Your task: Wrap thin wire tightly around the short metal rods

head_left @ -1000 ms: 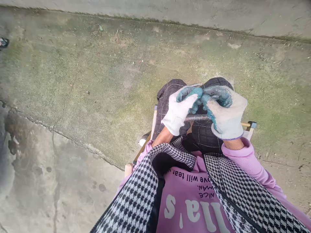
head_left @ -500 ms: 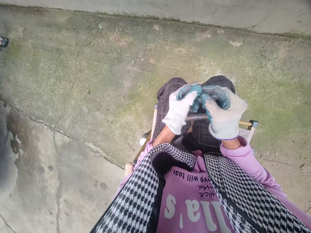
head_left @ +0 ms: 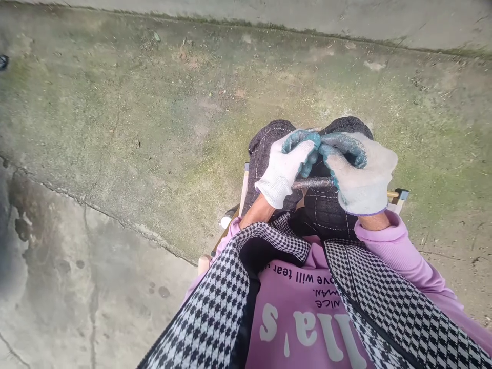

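Both hands wear white gloves with blue-green coated palms and fingers, and they meet above my knees. My left hand [head_left: 289,163] is closed in a pinch, its fingertips touching or almost touching those of the other hand. My right hand [head_left: 359,166] is closed the same way, thumb against curled fingers. Whatever the fingertips hold is too small or hidden to make out. Just below the hands, a thin rod wound with fine, shiny wire or thread [head_left: 313,183] lies across my lap. Its right end disappears behind the right glove.
I sit on a low chair whose dark corner cap [head_left: 402,194] shows at the right. My knees in dark checked trousers [head_left: 271,138] are beneath the hands. Around me is mossy, cracked concrete ground [head_left: 154,128], with a raised concrete edge [head_left: 269,13] along the top.
My right hand has shifted slightly to the right and tilted a little. My left hand has barely moved, and both hands stay pinched close together.
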A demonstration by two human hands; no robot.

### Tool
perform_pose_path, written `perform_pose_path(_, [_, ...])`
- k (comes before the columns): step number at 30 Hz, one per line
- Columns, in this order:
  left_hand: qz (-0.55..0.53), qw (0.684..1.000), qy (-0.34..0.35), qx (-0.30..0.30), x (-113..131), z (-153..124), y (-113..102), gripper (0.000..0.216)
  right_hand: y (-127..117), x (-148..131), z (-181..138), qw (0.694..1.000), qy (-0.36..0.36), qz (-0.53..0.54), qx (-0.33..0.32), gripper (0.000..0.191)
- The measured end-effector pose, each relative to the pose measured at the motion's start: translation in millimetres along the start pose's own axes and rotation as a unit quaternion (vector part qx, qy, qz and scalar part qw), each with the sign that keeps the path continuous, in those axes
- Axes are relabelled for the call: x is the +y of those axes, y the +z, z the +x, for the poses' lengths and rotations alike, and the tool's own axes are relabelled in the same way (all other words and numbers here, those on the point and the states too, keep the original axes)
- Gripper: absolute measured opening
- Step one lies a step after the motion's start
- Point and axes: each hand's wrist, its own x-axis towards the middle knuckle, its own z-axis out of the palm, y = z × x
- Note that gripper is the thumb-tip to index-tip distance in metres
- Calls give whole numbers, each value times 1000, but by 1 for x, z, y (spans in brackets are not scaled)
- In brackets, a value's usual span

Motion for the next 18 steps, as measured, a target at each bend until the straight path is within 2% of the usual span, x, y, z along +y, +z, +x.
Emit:
perform_pose_path(3, [8,999,-27,-25,2,3,-1,41,-11,0,4,998,-5,-51,-35,14])
perform_pose_path(7, [-11,998,-56,-41,7,3,-2,44,-15,3,5,985,-61,-152,-49,24])
perform_pose_path(9, [-19,997,-61,-41,10,2,-3,48,-14,7,3,980,-80,-168,-63,27])
perform_pose_path(13, [-19,998,-60,-32,10,2,-4,53,-14,9,2,984,-57,-124,-113,20])
perform_pose_path(18, [-8,999,-33,-38,3,3,-7,50,-17,2,6,996,13,11,-89,17])
